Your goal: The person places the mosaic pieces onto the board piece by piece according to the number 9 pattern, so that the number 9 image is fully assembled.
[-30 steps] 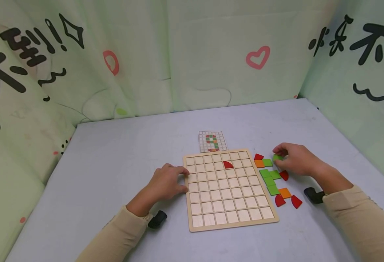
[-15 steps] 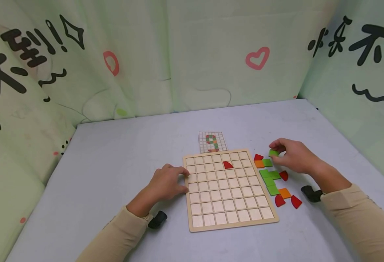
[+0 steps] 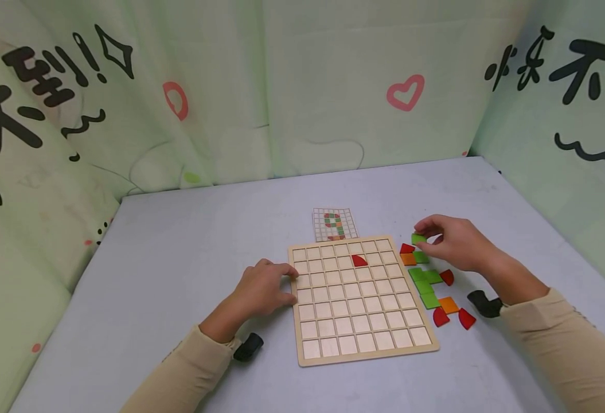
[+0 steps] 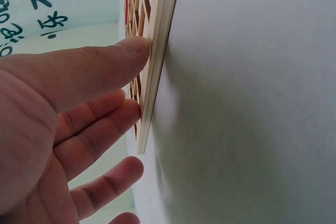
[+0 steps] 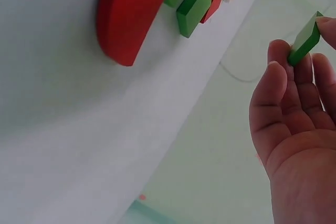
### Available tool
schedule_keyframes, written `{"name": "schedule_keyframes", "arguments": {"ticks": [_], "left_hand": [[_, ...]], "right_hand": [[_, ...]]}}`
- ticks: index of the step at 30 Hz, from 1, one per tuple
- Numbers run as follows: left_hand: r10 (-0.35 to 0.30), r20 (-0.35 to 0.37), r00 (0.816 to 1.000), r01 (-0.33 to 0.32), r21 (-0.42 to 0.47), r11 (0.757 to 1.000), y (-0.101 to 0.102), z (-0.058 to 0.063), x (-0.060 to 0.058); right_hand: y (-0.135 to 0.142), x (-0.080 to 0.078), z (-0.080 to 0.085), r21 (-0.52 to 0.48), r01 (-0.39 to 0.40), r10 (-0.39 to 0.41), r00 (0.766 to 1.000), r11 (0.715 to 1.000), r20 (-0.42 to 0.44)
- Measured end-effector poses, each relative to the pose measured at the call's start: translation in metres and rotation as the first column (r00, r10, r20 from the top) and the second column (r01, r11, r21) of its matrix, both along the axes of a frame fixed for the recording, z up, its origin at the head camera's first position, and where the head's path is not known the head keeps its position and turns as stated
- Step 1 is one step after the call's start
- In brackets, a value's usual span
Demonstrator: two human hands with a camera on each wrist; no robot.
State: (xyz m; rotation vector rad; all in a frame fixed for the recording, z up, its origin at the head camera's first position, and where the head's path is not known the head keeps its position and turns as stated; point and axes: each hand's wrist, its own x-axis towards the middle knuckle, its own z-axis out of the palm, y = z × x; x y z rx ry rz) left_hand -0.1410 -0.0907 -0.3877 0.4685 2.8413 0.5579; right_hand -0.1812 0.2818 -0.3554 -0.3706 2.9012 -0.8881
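Observation:
A wooden grid board [image 3: 354,299] lies flat, with one red quarter-circle tile [image 3: 359,260] in an upper cell. At its left edge, my left hand [image 3: 261,289] rests the thumb and fingertips against the frame; in the left wrist view the thumb [image 4: 105,66] touches the top edge of the rim. My right hand [image 3: 454,241] pinches a green square tile [image 5: 306,40] between thumb and fingers, raised over the table just right of the board's upper corner. Below it lie a red tile [image 3: 407,248], an orange square [image 3: 408,259] and a green square [image 3: 422,257].
Along the board's right side lie several green squares [image 3: 423,282], an orange square [image 3: 449,304] and red quarter-circles [image 3: 467,318]. Behind the board is a printed pattern card [image 3: 335,224]. Pale curtains [image 3: 333,86] surround the white table [image 3: 204,229].
My right hand has lifted the green square tile and moved left with it, toward the board's upper right corner. The left hand stays at the board's edge.

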Motion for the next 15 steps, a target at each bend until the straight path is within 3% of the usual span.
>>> {"name": "schedule_keyframes", "arguments": {"ticks": [15], "left_hand": [[-0.007,-0.004,1.0,0.007,-0.002,1.0,-0.001,0.001,0.0]], "right_hand": [[-0.023,-0.001,0.01,-0.03,-0.075,0.075,0.997,0.997,-0.006]]}}
